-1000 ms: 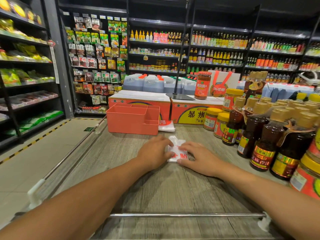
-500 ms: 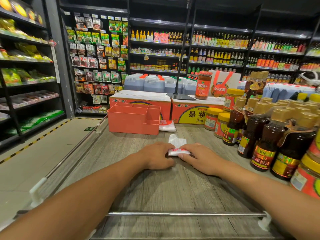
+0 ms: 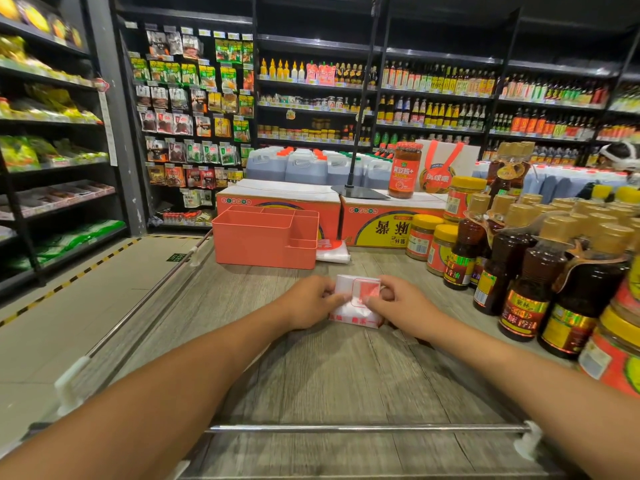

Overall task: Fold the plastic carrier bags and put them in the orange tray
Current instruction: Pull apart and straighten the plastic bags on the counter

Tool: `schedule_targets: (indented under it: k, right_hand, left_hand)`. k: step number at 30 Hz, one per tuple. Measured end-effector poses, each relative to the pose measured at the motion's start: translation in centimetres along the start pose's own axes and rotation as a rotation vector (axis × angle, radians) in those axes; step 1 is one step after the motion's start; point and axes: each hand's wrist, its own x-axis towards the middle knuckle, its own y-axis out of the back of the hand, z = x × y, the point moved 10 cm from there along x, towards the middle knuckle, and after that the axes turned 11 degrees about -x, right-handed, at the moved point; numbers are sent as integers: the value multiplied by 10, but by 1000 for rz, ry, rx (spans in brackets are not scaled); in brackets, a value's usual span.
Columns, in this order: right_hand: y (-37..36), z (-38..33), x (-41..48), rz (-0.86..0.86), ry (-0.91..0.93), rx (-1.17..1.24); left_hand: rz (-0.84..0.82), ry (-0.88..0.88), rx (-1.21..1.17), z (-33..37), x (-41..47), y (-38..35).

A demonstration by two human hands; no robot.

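Shop aisle, dark shelving packed with bottles and hanging packets. Wood-grain worktop (image 3: 346,375) with a metal rail along its near edge.

Carrier bag (image 3: 356,299) at mid-worktop, well short of the far edge: white, red print, already reduced to a small thick packet. Left hand (image 3: 308,301) and right hand (image 3: 405,306) flank it, one at each side. Each grip is closed on the packet, with fingers curled over its upper part and thumbs in against its sides.

Orange tray (image 3: 263,237) stands toward the far left corner, its compartments open on top. Contents not visible from this angle. Spare bags (image 3: 332,251) lie flat just beside the tray's right wall.

Step, as judged: last fold or tuck of this bag, placing not yet begun. Next move likely calls for pinching the packet tight so it does not spring open. It then has to go forward and left over the tray's near wall into a compartment. The slick film may unfold on release.

Writing: a jar (image 3: 404,169) on the cartons (image 3: 381,220) at the far edge appears to read "黄豆酱+". Large characters on the carton front sit upside down from here. Red print on the bag is too blurred to read. Sauce bottles (image 3: 519,271) along the right edge carry gold-and-red labels, not legible.
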Motion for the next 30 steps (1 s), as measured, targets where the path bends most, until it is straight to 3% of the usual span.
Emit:
schedule_targets:
  k: [4, 7, 10, 13, 16, 20, 30]
  right_hand:
    - [1, 1, -1, 15, -19, -138]
    - [-2, 2, -3, -14, -2, -369]
    - [-3, 2, -3, -6, 41, -435]
    - [-15, -11, -4, -24, 185, -593]
    - [-35, -5, -10, -192, 152, -627]
    - [-43, 1, -10, -253, 163, -667]
    - [-47, 5, -12, -385, 148, -829]
  left_hand:
    - [91, 25, -3, -3, 3, 4]
    - [161, -5, 181, 2, 0, 5]
    - [169, -104, 320, 10, 0, 0]
    - [41, -120, 437, 10, -1, -18]
    - [-96, -17, 456, 1, -5, -31]
    - [-218, 54, 512, -5, -8, -38]
    - [-268, 102, 555, -8, -9, -43]
